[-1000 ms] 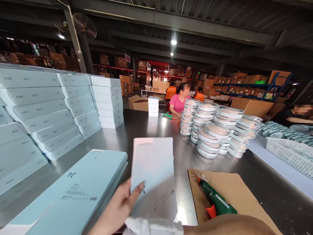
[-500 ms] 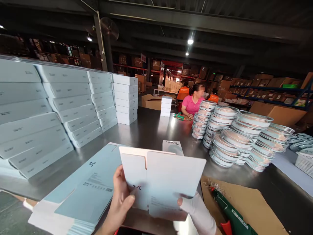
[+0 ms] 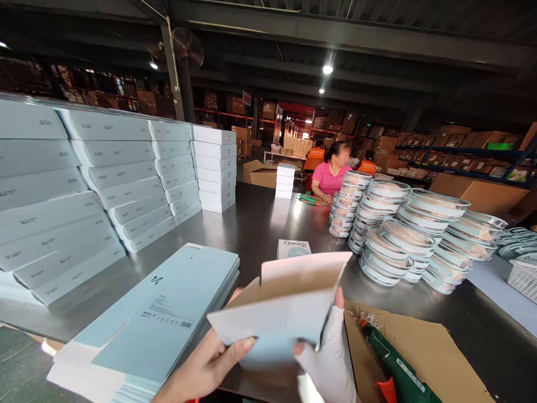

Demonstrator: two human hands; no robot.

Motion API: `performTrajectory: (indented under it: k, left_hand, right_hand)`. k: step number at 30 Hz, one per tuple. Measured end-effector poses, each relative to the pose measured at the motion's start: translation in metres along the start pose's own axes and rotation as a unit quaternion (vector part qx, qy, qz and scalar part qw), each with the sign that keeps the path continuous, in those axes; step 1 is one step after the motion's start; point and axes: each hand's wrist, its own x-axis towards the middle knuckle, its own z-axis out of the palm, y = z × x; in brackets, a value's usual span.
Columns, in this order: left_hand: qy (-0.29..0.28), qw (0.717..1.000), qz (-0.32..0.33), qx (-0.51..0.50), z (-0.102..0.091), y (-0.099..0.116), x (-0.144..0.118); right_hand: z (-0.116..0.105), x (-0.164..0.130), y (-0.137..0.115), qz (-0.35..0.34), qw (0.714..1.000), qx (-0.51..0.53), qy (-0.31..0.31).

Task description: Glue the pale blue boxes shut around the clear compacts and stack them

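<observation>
Now, left hand [image 3: 210,366]: grasping the carton [image 3: 279,313] at its near-left edge.
Right hand [image 3: 329,358]: gloved, gripping carton's right side.
Carton: half-opened, above near table [image 3: 260,224] edge, right of flat stack [image 3: 155,319].

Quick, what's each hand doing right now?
Left hand: closed on the carton blank, thumb on its front.
Right hand, gloved: closed on the same carton blank.
</observation>
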Motion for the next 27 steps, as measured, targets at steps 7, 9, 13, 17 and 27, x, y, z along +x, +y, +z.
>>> performTrajectory:
  k: [7, 9, 13, 17, 27]
  left_hand:
    - [0.069, 0.994, 0.073, -0.034, 0.006, -0.013, 0.000]
    - [0.085, 0.987, 0.133, -0.036, 0.014, -0.010, -0.001]
    - [0.113, 0.987, 0.111, -0.029, 0.032, 0.008, -0.002]
    - [0.178, 0.976, 0.067, -0.106, 0.042, 0.021, -0.005]
    - [0.076, 0.971, 0.057, 0.218, -0.038, 0.013, -0.032]
  right_hand:
    - [-0.016, -0.008, 0.002, -0.108, 0.990, -0.084, -0.046]
    - [-0.016, -0.013, -0.008, -0.119, 0.988, -0.079, -0.066]
    - [-0.002, -0.023, -0.036, -0.059, 0.997, 0.034, -0.019]
    - [0.017, -0.033, -0.053, 0.027, 0.994, 0.083, 0.060]
    - [-0.094, -0.046, -0.047, 0.114, 0.970, -0.180, 0.116]
